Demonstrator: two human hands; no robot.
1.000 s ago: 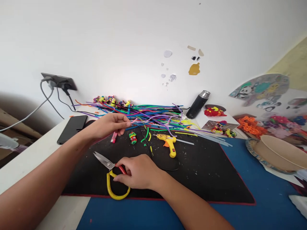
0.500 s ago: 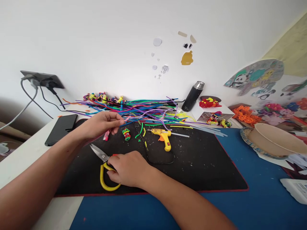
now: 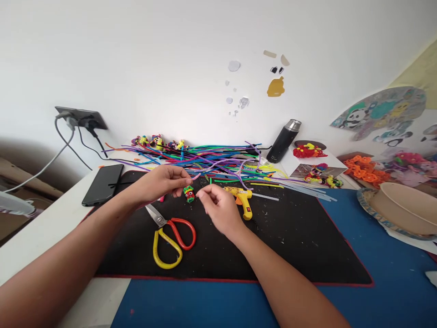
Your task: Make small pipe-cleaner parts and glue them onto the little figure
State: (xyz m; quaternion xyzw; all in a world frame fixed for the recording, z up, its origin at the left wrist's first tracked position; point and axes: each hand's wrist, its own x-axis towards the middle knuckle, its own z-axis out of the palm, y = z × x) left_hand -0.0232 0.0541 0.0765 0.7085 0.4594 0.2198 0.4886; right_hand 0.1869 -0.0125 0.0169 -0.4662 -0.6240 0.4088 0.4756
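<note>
My left hand [image 3: 169,180] pinches a short pink pipe cleaner [image 3: 195,176] between thumb and forefinger, its tip poking out to the right. Just below those fingertips is a small green and red pipe-cleaner figure [image 3: 189,194] on the black mat. My right hand [image 3: 220,207] is on the figure's right, thumb and forefinger pressed together; what they hold, if anything, is too small to make out. Scissors [image 3: 167,223] with one yellow and one red handle lie nearer me. A yellow glue gun [image 3: 245,202] rests behind my right hand, partly covered by it.
Many coloured pipe cleaners [image 3: 218,159] are heaped along the wall. A black flask [image 3: 284,141] leans at the back, beside a box bearing small figures. At the left lies a phone [image 3: 102,184] below plugged-in cables. A round cardboard-coloured bowl [image 3: 406,205] stands at the right.
My right hand has let go of the scissors, leaving them on the mat, and moved up and right to the small figure. My left hand still pinches the pink pipe cleaner. The view has shifted slightly.
</note>
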